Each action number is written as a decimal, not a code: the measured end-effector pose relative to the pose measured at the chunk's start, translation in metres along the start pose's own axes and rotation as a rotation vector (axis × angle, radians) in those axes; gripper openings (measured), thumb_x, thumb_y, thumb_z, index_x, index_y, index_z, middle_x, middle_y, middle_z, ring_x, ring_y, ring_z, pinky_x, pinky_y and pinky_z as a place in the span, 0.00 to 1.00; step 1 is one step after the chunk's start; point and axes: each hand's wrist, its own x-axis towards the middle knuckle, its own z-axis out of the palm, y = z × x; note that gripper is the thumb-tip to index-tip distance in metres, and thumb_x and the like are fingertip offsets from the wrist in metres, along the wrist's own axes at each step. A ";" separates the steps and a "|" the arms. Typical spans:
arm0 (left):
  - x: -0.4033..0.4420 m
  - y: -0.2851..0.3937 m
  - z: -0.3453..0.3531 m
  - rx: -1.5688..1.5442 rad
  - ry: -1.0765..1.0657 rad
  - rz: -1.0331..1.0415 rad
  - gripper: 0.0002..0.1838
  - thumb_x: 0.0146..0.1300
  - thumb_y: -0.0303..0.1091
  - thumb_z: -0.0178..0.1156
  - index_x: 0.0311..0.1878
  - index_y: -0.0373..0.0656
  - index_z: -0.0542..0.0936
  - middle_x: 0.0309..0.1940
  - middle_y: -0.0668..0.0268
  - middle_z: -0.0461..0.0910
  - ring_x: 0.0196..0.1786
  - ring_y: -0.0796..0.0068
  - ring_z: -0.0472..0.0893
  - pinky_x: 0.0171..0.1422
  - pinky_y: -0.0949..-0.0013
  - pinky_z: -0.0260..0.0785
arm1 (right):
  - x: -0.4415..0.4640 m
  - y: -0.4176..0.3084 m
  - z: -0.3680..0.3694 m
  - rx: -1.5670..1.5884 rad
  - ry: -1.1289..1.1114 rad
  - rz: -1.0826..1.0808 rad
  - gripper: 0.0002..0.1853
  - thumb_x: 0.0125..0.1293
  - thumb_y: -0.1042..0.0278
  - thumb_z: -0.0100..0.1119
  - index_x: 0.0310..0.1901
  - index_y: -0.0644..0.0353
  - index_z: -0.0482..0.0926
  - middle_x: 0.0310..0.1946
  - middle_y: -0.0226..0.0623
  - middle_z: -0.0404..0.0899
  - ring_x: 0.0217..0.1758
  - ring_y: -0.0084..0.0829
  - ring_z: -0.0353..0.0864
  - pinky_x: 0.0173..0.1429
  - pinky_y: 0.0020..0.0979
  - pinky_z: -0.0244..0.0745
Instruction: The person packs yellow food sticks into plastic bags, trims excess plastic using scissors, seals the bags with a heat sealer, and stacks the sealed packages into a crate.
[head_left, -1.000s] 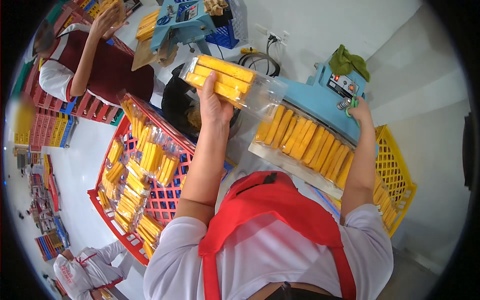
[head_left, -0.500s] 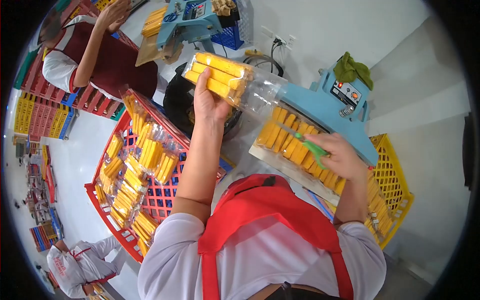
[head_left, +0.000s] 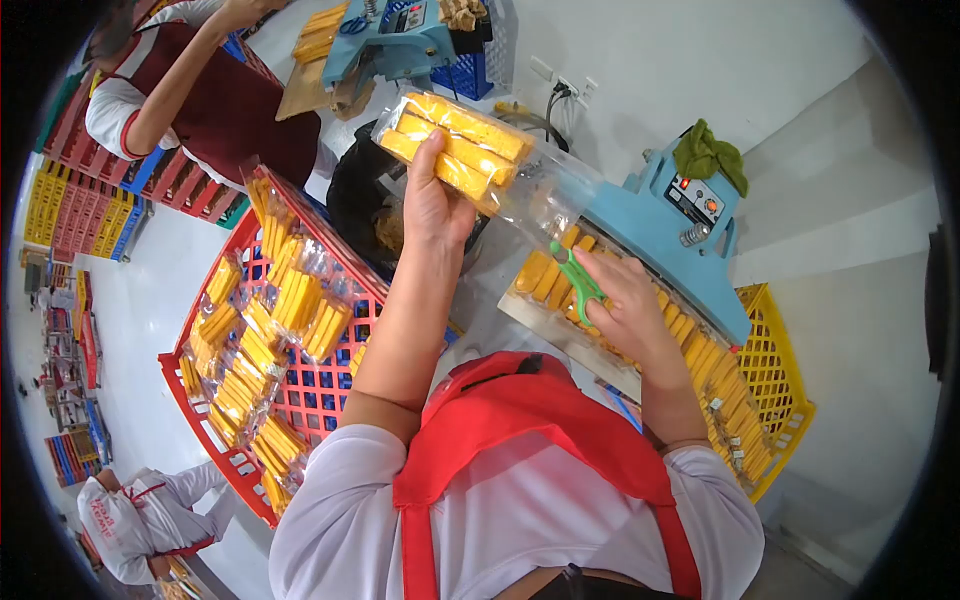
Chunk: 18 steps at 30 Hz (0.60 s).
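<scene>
My left hand (head_left: pixel 437 205) is closed around a clear plastic bag of yellow sticks (head_left: pixel 455 145), thumb on top. The bag's loose, unfilled end stretches right towards the blue sealing machine (head_left: pixel 650 225). Green-handled scissors (head_left: pixel 583 288) are gripped in my right hand (head_left: pixel 632 305), just below that loose end. Their blades are hard to make out, so whether they touch the plastic I cannot tell. Beneath my right hand, yellow sticks (head_left: pixel 715 375) lie in a long row in front of the machine.
At left stands a red crate (head_left: pixel 225 452) of bagged sticks. A yellow crate (head_left: pixel 790 410) is at right, and a black bin (head_left: pixel 365 185) lies beyond my left arm. A green cloth (head_left: pixel 710 155) rests on the machine. Co-workers (head_left: pixel 225 110) stand at upper left and lower left.
My right hand has brought the scissors left and slightly up, towards the bag's loose end. The bag in my left hand has shifted slightly right.
</scene>
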 end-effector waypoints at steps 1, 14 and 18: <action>-0.001 0.000 0.002 -0.004 0.011 0.014 0.21 0.58 0.34 0.53 0.54 0.40 0.64 0.49 0.60 0.70 0.53 0.62 0.70 0.60 0.55 0.60 | 0.000 0.001 0.002 0.003 0.020 0.009 0.28 0.46 0.78 0.50 0.54 0.58 0.67 0.43 0.38 0.74 0.46 0.34 0.72 0.46 0.33 0.60; 0.003 -0.003 -0.004 0.021 0.042 0.062 0.20 0.58 0.34 0.54 0.53 0.39 0.65 0.48 0.60 0.70 0.53 0.61 0.70 0.60 0.55 0.59 | 0.001 0.004 0.013 0.076 0.063 0.018 0.27 0.46 0.77 0.52 0.53 0.60 0.68 0.44 0.40 0.74 0.45 0.35 0.73 0.46 0.32 0.61; 0.002 -0.005 -0.005 0.035 0.024 0.076 0.20 0.58 0.34 0.54 0.52 0.39 0.65 0.48 0.60 0.70 0.53 0.62 0.70 0.60 0.55 0.60 | 0.000 0.004 0.011 0.064 0.034 0.022 0.27 0.46 0.77 0.52 0.53 0.60 0.68 0.44 0.39 0.74 0.45 0.35 0.73 0.45 0.31 0.61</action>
